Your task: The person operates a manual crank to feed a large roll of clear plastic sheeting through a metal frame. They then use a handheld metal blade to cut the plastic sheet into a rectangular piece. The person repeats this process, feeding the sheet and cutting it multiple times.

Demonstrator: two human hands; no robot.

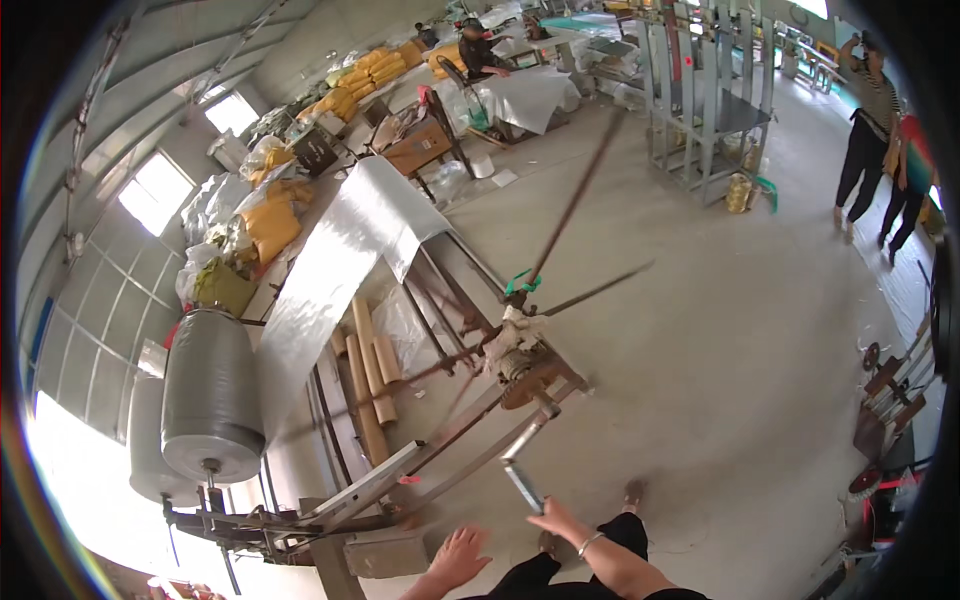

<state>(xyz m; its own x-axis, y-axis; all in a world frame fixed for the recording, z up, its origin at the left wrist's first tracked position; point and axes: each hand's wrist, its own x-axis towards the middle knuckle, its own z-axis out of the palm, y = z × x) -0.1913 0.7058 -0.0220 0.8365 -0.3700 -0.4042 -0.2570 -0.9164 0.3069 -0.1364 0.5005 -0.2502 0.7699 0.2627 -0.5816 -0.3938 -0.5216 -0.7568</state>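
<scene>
My right hand (556,519), with a bracelet at the wrist, is closed around the end of a metal crank handle (520,483). The crank joins a rusty toothed wheel (530,386) on the near end of a metal winding frame (470,400). My left hand (461,552) is held low to the left of the crank, its fingers stretched out and nothing in it. A wide silvery sheet (325,250) runs over the frame's far end and slopes down to a big grey roll (210,390) at the left.
Cardboard tubes (366,365) lie under the sheet. Long thin bars (580,195) stick out from the frame's hub. Yellow sacks (270,222) are piled along the left wall. A tall metal rack (708,110) stands far right. One person (480,50) sits at the back; two others (866,130) stand at right.
</scene>
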